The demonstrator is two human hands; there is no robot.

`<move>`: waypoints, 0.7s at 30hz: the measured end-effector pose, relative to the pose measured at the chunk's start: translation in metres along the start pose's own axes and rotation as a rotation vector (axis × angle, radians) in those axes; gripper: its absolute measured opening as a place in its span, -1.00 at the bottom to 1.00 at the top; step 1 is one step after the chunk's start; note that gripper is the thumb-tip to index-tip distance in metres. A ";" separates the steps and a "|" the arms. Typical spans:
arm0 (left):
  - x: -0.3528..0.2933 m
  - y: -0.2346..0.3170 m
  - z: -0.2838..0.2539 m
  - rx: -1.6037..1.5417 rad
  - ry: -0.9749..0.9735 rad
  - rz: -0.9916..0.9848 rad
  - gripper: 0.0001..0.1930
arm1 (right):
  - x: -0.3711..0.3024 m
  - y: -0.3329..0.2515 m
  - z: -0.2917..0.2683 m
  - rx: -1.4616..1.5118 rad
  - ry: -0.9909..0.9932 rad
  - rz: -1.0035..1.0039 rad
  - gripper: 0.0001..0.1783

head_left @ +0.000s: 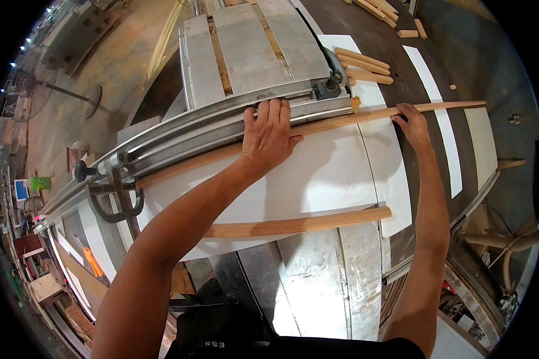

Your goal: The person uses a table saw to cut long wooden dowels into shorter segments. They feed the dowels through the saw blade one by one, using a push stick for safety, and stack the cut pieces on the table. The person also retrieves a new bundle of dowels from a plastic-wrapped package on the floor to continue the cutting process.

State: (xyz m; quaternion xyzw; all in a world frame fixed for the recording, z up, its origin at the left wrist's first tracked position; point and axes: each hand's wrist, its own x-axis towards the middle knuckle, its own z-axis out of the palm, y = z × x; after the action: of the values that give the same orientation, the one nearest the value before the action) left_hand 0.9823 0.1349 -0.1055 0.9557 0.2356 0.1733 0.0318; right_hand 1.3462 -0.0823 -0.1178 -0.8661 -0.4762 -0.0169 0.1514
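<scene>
A long, slim wooden strip (341,122) lies along the metal fence (197,140) of a table saw, its far right end reaching out over the brown table. My left hand (266,134) is closed over fence and strip together; its fingers hook over the fence's top and its thumb lies along the wood. Farther right, my right hand (414,124) pinches the same strip between thumb and fingers. A second wooden strip (299,225), slightly curved, rests nearer me on the white board (335,173), partly hidden behind my left forearm.
Several short wooden pieces (362,66) are piled beyond the fence's right end. A slotted metal saw table (245,48) spans the far side. A metal clamp handle (117,200) sticks out at the fence's left end. A standing fan (33,96) is at far left.
</scene>
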 end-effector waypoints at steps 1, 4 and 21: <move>0.000 0.000 0.000 0.006 -0.003 -0.004 -0.13 | 0.000 -0.001 0.000 -0.012 0.002 -0.010 -0.53; 0.000 0.002 -0.001 0.018 -0.028 -0.004 -0.13 | -0.002 0.003 0.000 -0.037 -0.001 -0.018 -0.53; 0.002 0.001 -0.003 0.020 -0.031 -0.005 -0.13 | -0.001 0.004 0.000 -0.017 0.018 -0.041 -0.54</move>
State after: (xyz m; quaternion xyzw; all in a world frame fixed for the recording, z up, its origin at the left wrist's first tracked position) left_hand 0.9831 0.1348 -0.1026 0.9580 0.2392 0.1560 0.0262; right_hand 1.3494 -0.0849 -0.1189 -0.8571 -0.4923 -0.0319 0.1481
